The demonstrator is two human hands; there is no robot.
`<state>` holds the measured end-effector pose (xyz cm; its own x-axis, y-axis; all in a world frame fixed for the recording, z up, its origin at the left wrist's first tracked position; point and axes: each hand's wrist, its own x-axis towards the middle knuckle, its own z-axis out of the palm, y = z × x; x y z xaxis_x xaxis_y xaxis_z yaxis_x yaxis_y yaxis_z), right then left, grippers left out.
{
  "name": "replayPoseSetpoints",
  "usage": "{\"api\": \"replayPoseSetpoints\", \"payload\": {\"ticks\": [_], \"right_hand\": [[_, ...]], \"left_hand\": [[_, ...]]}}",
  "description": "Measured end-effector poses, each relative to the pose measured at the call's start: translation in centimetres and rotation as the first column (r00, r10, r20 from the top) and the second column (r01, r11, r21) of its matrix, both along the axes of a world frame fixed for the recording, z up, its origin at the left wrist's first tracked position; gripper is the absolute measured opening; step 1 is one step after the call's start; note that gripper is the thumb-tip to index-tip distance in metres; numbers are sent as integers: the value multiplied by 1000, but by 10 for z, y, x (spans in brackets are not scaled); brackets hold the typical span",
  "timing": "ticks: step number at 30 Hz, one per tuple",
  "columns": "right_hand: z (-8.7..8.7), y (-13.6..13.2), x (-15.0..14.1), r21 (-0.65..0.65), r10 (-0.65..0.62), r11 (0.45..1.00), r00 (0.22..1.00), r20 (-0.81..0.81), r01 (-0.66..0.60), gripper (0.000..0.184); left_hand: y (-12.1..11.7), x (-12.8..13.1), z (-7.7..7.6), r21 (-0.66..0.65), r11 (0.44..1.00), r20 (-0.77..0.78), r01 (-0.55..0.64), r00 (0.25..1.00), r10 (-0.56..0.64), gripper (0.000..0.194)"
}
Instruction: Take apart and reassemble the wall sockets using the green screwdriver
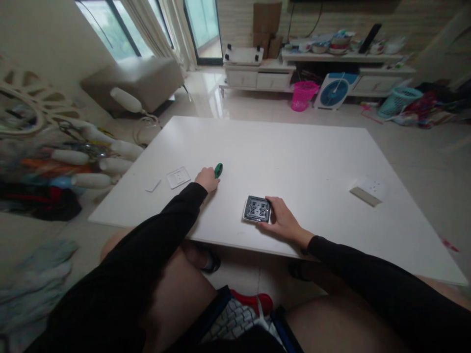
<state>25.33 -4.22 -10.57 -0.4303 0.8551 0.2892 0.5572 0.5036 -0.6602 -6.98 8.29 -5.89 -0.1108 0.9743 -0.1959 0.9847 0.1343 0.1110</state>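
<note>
Black sleeves (147,240) cut off; left hand (208,179) partly hides green handle (219,169).

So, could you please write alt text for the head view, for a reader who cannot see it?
A person's right hand grips a square dark-faced unit at a white table, while the left hand holds a green-and-black handle. A clear-edged plate and small white piece lie to the left; a socket-like white block lies to the right.
</note>
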Motion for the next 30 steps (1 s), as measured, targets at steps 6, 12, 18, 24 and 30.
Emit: {"api": "replayPoseSetpoints", "payload": {"ticks": [6, 12, 18, 24, 30], "right_hand": [[-2, 0, 2, 20, 9, 1000, 1000, 21, -10, 77], [-3, 0, 3, 15, 6, 1000, 999, 32, -6, 80], [-4, 0, 5, 19, 10, 1000, 999, 39, -11, 79], [-6, 2, 6, 30, 16, 999, 998, 59, -18, 82], [-4, 1, 5, 26, 21, 999, 999, 42, -22, 82]], "left_hand": [[5, -9, 2, -24, 1000, -4, 3, 1000, -3, 59], [25, -58, 28, -34, 999, -60, -26, 998, 24, 75], [33, -128, 38, -181, 979, -148, -96, 987, 69, 71], [32, -147, 19, -236, 970, -99, -59, 994, 36, 69], [28, -153, 22, -203, 977, -38, -64, 998, 57, 86]]}}
